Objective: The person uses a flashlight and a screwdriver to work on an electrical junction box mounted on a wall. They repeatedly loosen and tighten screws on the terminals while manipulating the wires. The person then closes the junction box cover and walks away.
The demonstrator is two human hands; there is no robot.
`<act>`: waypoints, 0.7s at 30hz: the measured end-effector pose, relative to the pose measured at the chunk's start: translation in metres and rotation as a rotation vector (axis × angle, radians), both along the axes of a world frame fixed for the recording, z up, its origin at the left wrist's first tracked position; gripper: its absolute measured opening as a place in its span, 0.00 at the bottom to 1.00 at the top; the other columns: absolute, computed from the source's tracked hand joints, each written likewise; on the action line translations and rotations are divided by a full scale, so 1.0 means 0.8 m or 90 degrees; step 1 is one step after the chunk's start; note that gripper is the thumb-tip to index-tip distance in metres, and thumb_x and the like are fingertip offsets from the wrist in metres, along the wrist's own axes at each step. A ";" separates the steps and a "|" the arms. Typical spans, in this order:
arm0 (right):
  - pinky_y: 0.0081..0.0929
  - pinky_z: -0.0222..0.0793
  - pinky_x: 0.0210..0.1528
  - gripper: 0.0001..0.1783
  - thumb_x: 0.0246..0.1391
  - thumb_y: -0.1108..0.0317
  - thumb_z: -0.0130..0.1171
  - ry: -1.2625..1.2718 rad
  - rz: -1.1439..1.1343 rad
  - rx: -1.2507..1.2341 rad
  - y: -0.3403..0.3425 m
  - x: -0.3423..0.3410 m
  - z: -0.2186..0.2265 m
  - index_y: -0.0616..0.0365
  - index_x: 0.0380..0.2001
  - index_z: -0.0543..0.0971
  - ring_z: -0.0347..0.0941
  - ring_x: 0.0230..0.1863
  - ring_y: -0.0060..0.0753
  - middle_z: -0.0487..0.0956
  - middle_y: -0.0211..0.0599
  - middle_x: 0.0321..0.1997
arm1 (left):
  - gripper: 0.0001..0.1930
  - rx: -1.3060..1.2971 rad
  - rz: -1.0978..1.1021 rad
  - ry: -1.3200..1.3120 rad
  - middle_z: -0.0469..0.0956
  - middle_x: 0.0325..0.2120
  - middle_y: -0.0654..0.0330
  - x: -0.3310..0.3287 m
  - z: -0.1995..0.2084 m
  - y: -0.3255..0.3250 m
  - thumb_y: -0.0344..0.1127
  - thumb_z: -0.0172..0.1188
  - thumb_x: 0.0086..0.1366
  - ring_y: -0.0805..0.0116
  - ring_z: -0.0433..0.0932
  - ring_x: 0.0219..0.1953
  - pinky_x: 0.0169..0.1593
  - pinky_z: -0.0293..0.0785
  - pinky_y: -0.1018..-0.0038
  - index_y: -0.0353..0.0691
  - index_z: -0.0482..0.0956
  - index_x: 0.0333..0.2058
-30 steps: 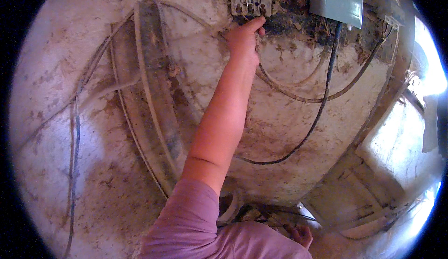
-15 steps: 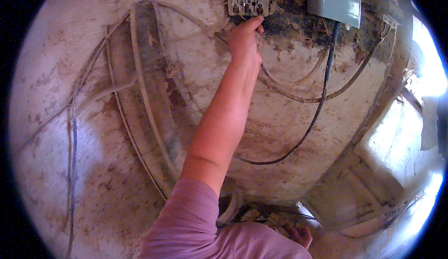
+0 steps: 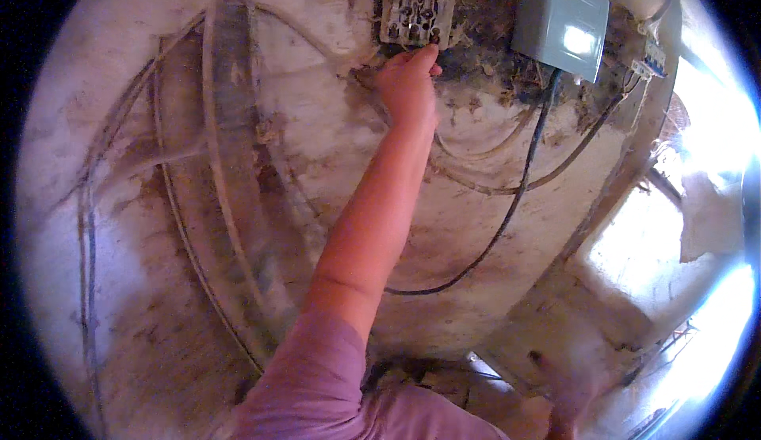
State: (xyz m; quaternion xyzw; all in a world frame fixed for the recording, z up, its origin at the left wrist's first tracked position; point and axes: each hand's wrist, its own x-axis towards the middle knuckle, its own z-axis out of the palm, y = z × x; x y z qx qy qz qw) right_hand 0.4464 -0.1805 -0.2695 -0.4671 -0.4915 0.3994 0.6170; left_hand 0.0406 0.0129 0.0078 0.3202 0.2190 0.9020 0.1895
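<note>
My left hand (image 3: 408, 83) reaches up the wall. Its thumb and fingertips are pinched at the lower edge of an old, dirty electrical block (image 3: 418, 13) with rows of metal contacts. Whatever lies between those fingertips is too small or hidden to make out. At the lower right my right hand (image 3: 575, 380) is smeared by motion, so its fingers cannot be read. It is apart from the wall block.
A glossy grey-blue box (image 3: 564, 24) hangs right of the block, with a black cable (image 3: 523, 174) looping down from it. Farther right is a small breaker-like unit (image 3: 650, 59) with wires. Cables (image 3: 210, 123) run down the stained wall at left. Bright light enters at right.
The view has shifted, so the block and box sit lower in the picture. My left hand stays at the block's lower edge. My right hand has moved right and is now blurred.
</note>
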 end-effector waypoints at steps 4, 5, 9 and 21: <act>0.25 0.68 0.36 0.09 0.47 0.72 0.60 -0.290 -0.130 0.441 -0.009 -0.048 0.167 0.62 0.31 0.73 0.69 0.32 0.31 0.72 0.35 0.29 | 0.06 0.033 0.016 0.074 0.75 0.16 0.62 0.000 -0.002 0.005 0.30 0.63 0.50 0.73 0.72 0.17 0.24 0.64 0.77 0.36 0.75 0.21; 0.25 0.68 0.37 0.10 0.48 0.71 0.60 -0.357 -0.148 0.505 -0.008 -0.066 0.199 0.61 0.33 0.72 0.69 0.34 0.31 0.72 0.37 0.31 | 0.06 0.014 0.036 0.085 0.77 0.17 0.61 -0.003 -0.002 0.001 0.32 0.64 0.50 0.73 0.72 0.18 0.25 0.65 0.76 0.37 0.77 0.21; 0.32 0.67 0.38 0.14 0.47 0.72 0.60 -0.708 -0.255 0.640 -0.021 -0.128 0.295 0.57 0.38 0.70 0.69 0.37 0.39 0.72 0.44 0.38 | 0.07 -0.019 0.068 0.122 0.76 0.15 0.60 -0.003 0.003 -0.013 0.30 0.61 0.52 0.77 0.73 0.16 0.22 0.65 0.79 0.33 0.76 0.19; 0.34 0.67 0.43 0.16 0.43 0.77 0.61 -0.781 -0.198 0.723 0.004 -0.245 0.365 0.60 0.38 0.73 0.71 0.38 0.43 0.76 0.43 0.37 | 0.07 0.016 0.056 0.141 0.75 0.12 0.59 -0.016 -0.005 -0.002 0.30 0.60 0.51 0.76 0.73 0.15 0.21 0.67 0.77 0.32 0.76 0.19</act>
